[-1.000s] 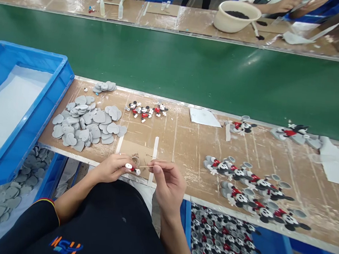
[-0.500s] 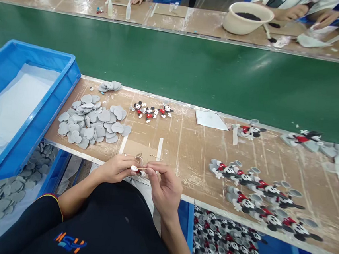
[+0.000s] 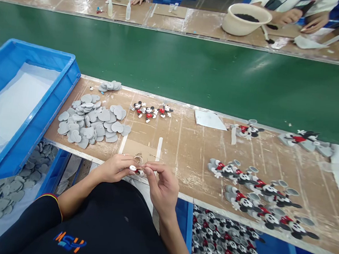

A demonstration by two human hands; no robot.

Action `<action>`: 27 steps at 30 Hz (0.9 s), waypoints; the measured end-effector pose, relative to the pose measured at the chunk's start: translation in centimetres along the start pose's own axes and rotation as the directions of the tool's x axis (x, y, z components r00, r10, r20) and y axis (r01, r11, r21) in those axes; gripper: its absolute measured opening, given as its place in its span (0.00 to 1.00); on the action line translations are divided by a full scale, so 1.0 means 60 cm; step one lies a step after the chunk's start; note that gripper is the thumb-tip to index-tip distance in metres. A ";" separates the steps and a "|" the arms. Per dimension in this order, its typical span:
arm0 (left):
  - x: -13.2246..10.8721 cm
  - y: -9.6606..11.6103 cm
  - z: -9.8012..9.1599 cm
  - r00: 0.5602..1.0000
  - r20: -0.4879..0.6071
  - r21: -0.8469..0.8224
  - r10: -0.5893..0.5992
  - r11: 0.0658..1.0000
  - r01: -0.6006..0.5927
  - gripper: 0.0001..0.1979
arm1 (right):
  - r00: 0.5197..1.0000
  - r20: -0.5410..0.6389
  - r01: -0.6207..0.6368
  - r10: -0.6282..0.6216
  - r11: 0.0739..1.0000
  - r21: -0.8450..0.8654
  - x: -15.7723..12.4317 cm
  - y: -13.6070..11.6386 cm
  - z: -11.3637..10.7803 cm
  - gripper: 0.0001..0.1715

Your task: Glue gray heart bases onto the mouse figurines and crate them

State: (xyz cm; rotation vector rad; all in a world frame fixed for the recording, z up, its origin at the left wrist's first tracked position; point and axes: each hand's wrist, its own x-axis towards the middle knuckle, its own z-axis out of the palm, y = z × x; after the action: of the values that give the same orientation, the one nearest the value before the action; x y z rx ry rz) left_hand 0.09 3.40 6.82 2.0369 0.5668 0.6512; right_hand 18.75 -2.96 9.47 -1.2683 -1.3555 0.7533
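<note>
Fingers of the left hand [image 3: 114,169] pinch a small figurine [image 3: 133,168], probably for steadiness. The right hand [image 3: 163,185] pinches a thin stick [image 3: 140,168] (likely for control).

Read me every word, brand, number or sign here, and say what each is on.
"MSH", as best it reads: logo on the shirt; its stylised later letters are uncertain.
Nothing else readable on the bottles, bin or figures; any text there is too small or blurred.
</note>
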 end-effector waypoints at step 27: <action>0.000 -0.003 0.002 1.000 0.007 0.013 -0.015 1.000 0.015 0.18 | 1.000 -0.009 -0.023 0.023 0.999 -0.025 -0.006 0.003 -0.002 0.06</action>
State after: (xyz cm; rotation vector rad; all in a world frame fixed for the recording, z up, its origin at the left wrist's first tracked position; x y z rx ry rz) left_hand 0.17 3.42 6.60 2.0445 0.5828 0.6321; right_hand 18.85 -3.31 9.25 -1.3076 -1.3497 0.7481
